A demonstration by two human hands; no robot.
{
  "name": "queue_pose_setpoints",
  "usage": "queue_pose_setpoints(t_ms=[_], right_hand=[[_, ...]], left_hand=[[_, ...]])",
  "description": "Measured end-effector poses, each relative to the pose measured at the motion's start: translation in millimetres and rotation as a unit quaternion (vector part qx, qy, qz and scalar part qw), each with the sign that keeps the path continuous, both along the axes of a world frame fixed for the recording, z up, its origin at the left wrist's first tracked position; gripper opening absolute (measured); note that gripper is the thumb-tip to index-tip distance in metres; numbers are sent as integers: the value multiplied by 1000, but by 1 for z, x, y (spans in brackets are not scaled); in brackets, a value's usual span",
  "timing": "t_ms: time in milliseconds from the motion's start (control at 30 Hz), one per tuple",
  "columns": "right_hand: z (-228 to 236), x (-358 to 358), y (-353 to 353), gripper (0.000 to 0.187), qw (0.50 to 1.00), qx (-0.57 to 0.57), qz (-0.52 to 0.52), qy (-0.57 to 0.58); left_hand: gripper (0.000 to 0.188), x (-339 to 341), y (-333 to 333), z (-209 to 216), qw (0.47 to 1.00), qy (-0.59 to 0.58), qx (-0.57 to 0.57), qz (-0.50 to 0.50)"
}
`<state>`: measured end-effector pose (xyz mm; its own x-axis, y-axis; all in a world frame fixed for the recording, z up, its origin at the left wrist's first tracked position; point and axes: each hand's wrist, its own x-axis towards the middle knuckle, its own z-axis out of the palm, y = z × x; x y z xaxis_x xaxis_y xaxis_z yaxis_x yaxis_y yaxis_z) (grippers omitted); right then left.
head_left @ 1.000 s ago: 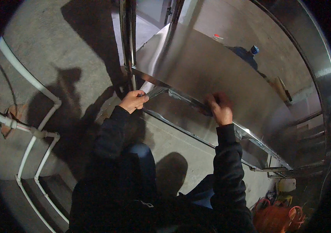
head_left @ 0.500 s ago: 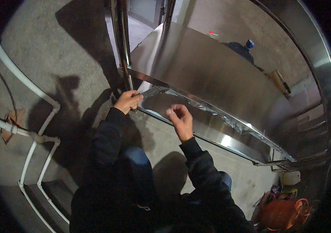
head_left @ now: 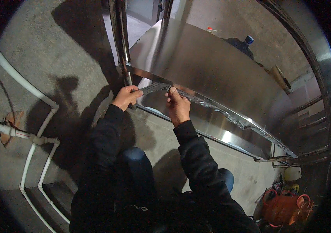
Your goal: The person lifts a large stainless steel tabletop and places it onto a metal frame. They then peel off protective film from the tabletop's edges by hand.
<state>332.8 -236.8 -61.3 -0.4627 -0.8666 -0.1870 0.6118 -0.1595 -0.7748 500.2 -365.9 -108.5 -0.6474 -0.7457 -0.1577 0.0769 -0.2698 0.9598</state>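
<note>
A stainless steel shelf panel (head_left: pixel 212 66) slants across the view, with thin crinkled plastic film (head_left: pixel 227 115) hanging loose along its near edge. At the shelf's left end, my left hand (head_left: pixel 125 98) pinches a stretched strip of this film between thumb and fingers. My right hand (head_left: pixel 178 107) is closed at the near edge, its thumb up against the rim and its fingers curled, gripping the film there. What lies under the right fingers is partly hidden. Below the film is a second, lower steel panel (head_left: pixel 208 126).
An upright metal post (head_left: pixel 119 35) stands at the shelf's left end. White pipes (head_left: pixel 25 83) run along the concrete at left. An orange bag (head_left: pixel 282 209) sits at lower right. Beyond the shelf are a blue-capped bottle (head_left: pixel 247 42) and a tape roll (head_left: pixel 280 77).
My right hand has moved up to the shelf's near edge and closed on the film there. My left hand still holds the strip, nearly in place.
</note>
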Motion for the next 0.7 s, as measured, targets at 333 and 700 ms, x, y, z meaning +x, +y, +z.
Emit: queue_pose_setpoints(t_ms=[333, 700], right_hand=[[-17, -7, 7, 14, 998, -49, 13, 21], [-33, -7, 5, 12, 997, -36, 11, 66]], left_hand=[[14, 2, -8, -6, 1000, 17, -11, 24], [50, -42, 77, -26, 925, 224, 302, 62]])
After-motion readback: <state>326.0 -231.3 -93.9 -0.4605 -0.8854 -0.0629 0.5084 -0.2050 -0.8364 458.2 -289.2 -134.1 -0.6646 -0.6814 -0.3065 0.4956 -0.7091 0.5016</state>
